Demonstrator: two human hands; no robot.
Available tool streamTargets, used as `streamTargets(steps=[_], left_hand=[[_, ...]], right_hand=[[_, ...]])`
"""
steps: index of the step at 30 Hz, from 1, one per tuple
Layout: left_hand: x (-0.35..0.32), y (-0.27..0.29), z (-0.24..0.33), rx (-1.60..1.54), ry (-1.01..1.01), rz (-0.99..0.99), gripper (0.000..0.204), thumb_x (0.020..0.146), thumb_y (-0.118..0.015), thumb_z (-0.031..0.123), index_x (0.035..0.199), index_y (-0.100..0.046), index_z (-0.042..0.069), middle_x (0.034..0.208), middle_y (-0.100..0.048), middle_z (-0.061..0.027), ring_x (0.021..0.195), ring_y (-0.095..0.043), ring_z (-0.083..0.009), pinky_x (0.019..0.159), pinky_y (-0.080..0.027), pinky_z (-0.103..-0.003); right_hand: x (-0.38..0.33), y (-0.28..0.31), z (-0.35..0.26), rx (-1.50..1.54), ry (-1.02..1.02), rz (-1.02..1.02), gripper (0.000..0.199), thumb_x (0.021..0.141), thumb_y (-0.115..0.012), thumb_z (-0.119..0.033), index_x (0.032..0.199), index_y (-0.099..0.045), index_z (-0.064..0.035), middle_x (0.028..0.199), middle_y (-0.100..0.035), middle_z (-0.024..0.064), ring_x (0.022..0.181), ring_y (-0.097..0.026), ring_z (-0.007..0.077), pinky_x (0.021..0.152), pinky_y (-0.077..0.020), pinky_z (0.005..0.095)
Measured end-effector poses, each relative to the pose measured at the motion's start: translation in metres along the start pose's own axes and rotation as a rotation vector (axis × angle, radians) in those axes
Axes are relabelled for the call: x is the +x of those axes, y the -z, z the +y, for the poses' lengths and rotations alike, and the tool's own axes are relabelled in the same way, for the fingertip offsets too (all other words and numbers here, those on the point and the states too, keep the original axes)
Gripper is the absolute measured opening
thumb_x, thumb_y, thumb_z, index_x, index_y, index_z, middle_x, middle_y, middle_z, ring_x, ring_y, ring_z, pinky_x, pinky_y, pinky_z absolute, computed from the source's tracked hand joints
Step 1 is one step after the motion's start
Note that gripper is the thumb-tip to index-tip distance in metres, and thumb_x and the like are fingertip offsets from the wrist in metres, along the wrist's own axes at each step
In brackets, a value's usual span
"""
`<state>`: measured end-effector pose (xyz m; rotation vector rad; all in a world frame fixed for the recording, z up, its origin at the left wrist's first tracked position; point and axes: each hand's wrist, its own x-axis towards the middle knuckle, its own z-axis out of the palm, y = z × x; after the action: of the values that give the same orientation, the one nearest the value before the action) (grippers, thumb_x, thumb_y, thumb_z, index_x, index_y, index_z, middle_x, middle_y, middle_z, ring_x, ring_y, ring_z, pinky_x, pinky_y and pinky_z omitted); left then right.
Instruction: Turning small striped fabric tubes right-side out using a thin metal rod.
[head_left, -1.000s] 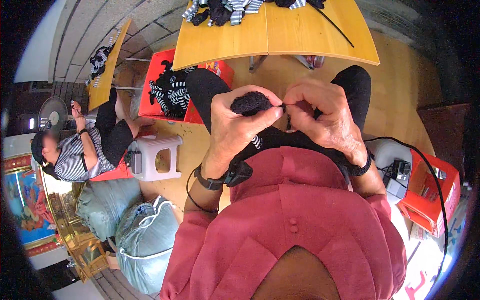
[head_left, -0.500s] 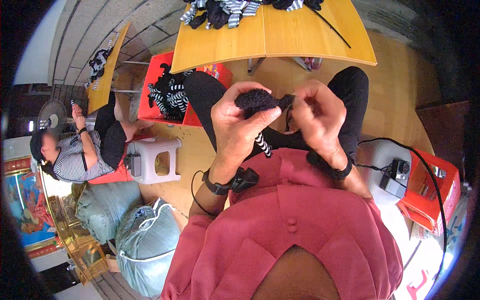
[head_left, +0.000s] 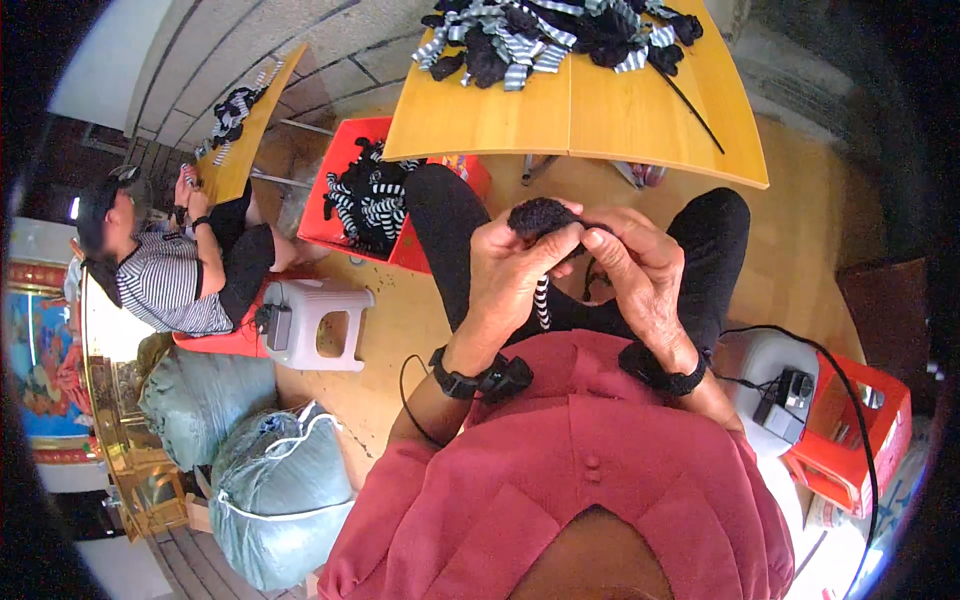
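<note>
Between my hands, above my lap, is a fuzzy black fabric piece (head_left: pixel 542 217), rounded and soft. A black-and-white striped tube (head_left: pixel 542 302) hangs down beneath it. My left hand (head_left: pixel 505 285) is closed around the black piece, with the thumb lying across its front. Against the left thumb, my right hand (head_left: pixel 642 272) pinches the right end of the same piece. Its thumb and index finger are pressed together, and they hide what exactly lies between them. Something thin and dark hangs below the right fingers, too unclear to name.
Ahead stands a wooden table (head_left: pixel 480 125) with a heap of black and striped fabric pieces (head_left: pixel 520 40) and a thin black rod (head_left: pixel 690 108). A red bin (head_left: pixel 345 140) holds striped pieces. At left, a co-worker (head_left: pixel 185 275) sits by a grey stool (head_left: pixel 320 350); large sacks (head_left: pixel 275 500) lie nearer.
My right hand has come in against my left hand and onto the black piece; before, it was apart, blurred, holding the piece's stretched-out end. The whole view has shifted, showing more of the table.
</note>
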<state>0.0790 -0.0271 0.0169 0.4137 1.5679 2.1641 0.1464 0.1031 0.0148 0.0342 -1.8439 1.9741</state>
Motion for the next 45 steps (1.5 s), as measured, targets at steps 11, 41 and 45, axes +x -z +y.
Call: streamTargets(steps=[11,41,45], left_hand=[[0.005,-0.011,0.007,-0.146,-0.055,0.045,0.018,0.083,-0.063,0.015,0.091,-0.063,-0.001,0.091,-0.064,-0.0052,0.08,-0.057,-0.0095,0.07,-0.045,-0.022],[-0.025,0.064,-0.001,-0.237,0.044,0.124,0.028,0.086,-0.059,0.025,0.1,-0.06,0.001,0.088,-0.062,-0.0072,0.065,-0.06,-0.0149,0.053,-0.049,-0.025],[-0.009,0.113,0.01,-0.376,-0.107,0.325,0.025,0.087,-0.058,0.025,0.097,-0.06,0.001,0.081,-0.063,-0.0071,0.071,-0.061,-0.0164,0.067,-0.05,-0.03]], right_hand=[[0.001,-0.016,0.016,0.127,-0.25,-0.125,0.028,0.086,-0.06,-0.014,0.11,-0.054,-0.0003,0.094,-0.059,0.0008,0.084,-0.051,0.0082,0.074,-0.0436,0.0222],[0.005,-0.055,0.016,0.138,-0.658,-0.457,0.016,0.086,-0.053,-0.014,0.097,-0.056,-0.0014,0.064,-0.057,0.0035,0.046,-0.049,0.009,0.041,-0.0393,0.0213],[-0.005,-0.049,0.018,0.093,-0.752,-0.646,0.022,0.085,-0.053,-0.01,0.103,-0.058,-0.0005,0.064,-0.057,0.0036,0.048,-0.05,0.0088,0.043,-0.0393,0.0217]])
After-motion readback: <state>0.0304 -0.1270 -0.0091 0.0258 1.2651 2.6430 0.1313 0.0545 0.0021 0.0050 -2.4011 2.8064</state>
